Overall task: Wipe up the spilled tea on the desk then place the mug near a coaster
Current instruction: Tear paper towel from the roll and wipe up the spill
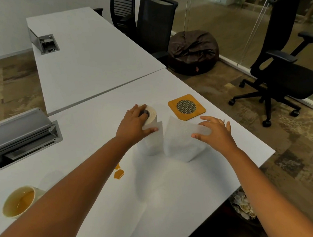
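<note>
A white paper towel roll (pixel 150 134) stands upright on the white desk (pixel 97 112). My left hand (pixel 136 123) rests on its top and grips it. My right hand (pixel 215 130) holds a loose sheet of paper towel (pixel 181 142) just right of the roll; the sheet looks separated from the roll. Small amber tea puddles (pixel 118 173) lie on the desk near my left forearm. A cream mug (pixel 19 201) with tea in it sits at the near left, partly behind my arm. An orange square coaster (pixel 186 106) lies beyond my right hand.
A grey cable tray with its lid raised (pixel 17 134) is set into the desk at the left. A second desk (pixel 88 54) adjoins at the back. Black office chairs (pixel 282 68) and a brown beanbag (pixel 192 51) stand on the floor to the right.
</note>
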